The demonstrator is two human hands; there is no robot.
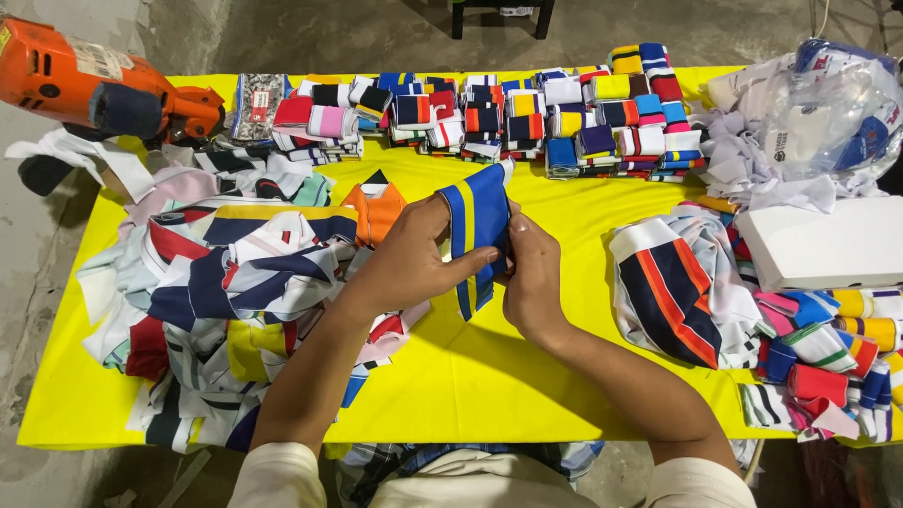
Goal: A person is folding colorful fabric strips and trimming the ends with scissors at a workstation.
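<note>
Both hands are gripping a blue fabric strip [480,226] with a yellow stripe, holding it just above the middle of the yellow table [564,216]. The left hand [409,259] is pinching its left edge, thumb lying across the cloth; the right hand [531,273] is clasping its right edge. The strip is hanging folded, its lower end trailing below the fingers.

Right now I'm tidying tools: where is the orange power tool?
Head view: orange power tool sits at the far left corner of the yellow table, above the loose fabric pile.
</note>
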